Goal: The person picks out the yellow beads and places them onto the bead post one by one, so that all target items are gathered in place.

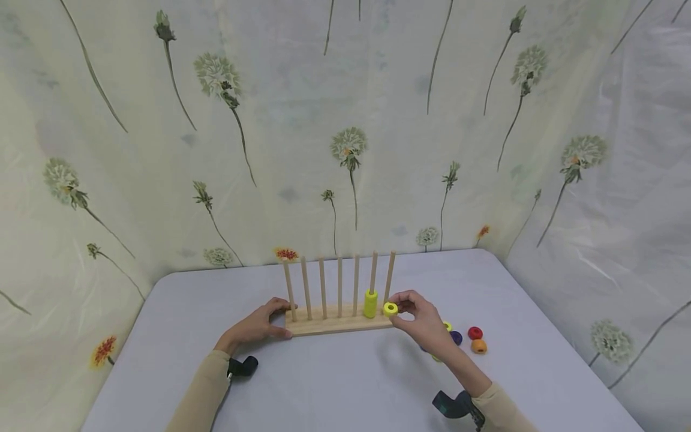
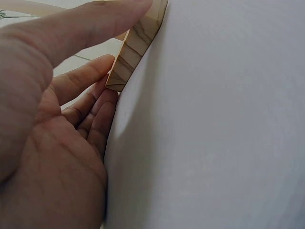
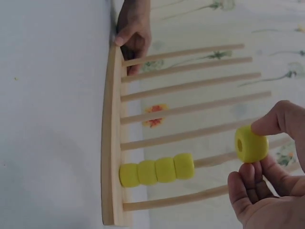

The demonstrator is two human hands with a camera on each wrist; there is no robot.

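A wooden rack with a flat base and a row of upright pegs stands on the table. At its left end, my left hand grips the base, thumb on the near side and fingers behind; the left wrist view shows the wood's end between them. Several yellow beads are stacked on the second peg from the right, and the other pegs are bare. My right hand pinches another yellow bead between thumb and fingers, near the rightmost peg. Its hole faces the head camera.
Loose beads lie on the table right of the rack: a red bead, an orange bead, a dark blue bead and a yellow bead, some partly behind my right hand. A flower-printed cloth hangs behind the white table.
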